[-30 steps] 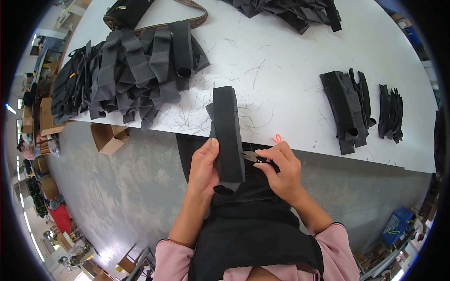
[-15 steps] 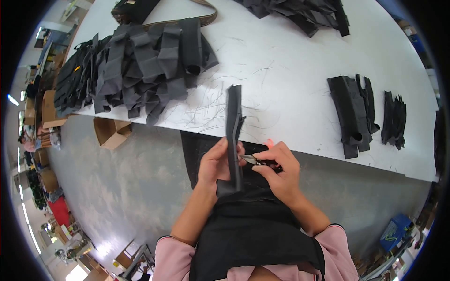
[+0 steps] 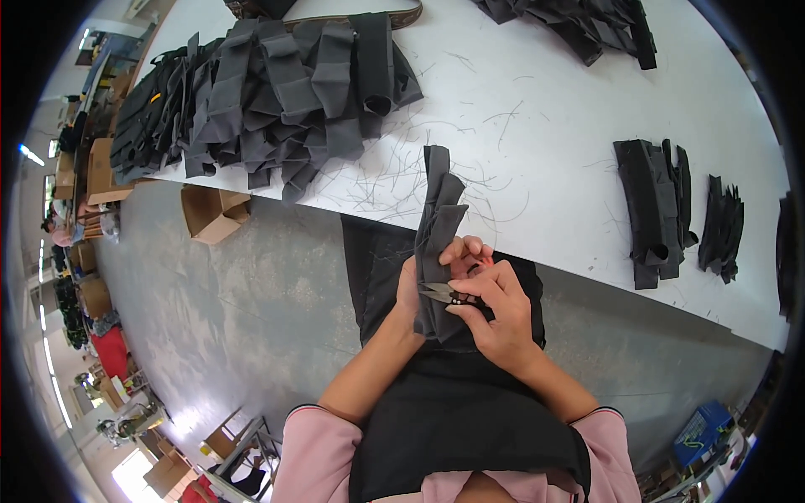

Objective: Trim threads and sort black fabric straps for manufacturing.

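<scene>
My left hand (image 3: 408, 293) is wrapped round a dark grey fabric strip (image 3: 434, 243), which stands lengthwise at the near edge of the table. Its fingertips show past the strip's right side, and the strip's layers spread apart at the upper end. In my right hand (image 3: 506, 312) is a pair of thread snips (image 3: 438, 292), held between thumb and fingers. Their pointed metal blades lie against the lower part of the strip, pointing left. Part of the snips' dark handle is hidden by my fingers.
A large pile of dark fabric pieces (image 3: 277, 84) covers the table's left side. Cut threads (image 3: 377, 180) lie scattered on the white tabletop (image 3: 537, 176). Fabric bundles (image 3: 650, 210) rest at the right, with another pile (image 3: 579, 25) at the back. A cardboard box (image 3: 214, 214) stands below the table.
The strip has turned and its layers have fanned open. My left fingers have come round to its right side. The snips have shifted lower onto the strip, and the whole view has shifted slightly.
</scene>
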A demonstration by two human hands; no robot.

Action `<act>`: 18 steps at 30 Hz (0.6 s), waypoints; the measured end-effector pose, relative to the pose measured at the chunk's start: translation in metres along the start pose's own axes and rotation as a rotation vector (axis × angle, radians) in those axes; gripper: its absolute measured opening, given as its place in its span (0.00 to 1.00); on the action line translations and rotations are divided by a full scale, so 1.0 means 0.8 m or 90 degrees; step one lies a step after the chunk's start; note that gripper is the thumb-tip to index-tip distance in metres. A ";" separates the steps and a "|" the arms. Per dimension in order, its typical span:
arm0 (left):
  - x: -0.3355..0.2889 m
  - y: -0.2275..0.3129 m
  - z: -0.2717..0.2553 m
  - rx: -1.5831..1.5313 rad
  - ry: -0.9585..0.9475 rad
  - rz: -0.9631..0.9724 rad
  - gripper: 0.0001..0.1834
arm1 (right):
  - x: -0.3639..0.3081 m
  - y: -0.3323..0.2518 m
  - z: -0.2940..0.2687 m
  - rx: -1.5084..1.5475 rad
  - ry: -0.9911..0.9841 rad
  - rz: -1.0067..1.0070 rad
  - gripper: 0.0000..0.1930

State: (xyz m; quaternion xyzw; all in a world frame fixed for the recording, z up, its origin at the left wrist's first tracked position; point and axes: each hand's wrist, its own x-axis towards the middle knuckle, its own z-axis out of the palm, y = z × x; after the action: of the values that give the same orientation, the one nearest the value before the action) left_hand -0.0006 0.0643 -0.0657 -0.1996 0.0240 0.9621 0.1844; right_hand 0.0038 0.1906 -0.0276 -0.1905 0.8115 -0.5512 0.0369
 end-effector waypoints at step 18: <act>0.000 -0.001 -0.006 0.073 0.041 0.030 0.12 | -0.003 -0.001 -0.002 0.009 0.081 -0.023 0.14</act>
State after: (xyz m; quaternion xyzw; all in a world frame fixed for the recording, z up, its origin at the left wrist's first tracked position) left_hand 0.0014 0.0645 -0.0701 -0.2189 0.0898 0.9562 0.1721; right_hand 0.0059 0.1924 -0.0270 -0.1694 0.8046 -0.5686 -0.0236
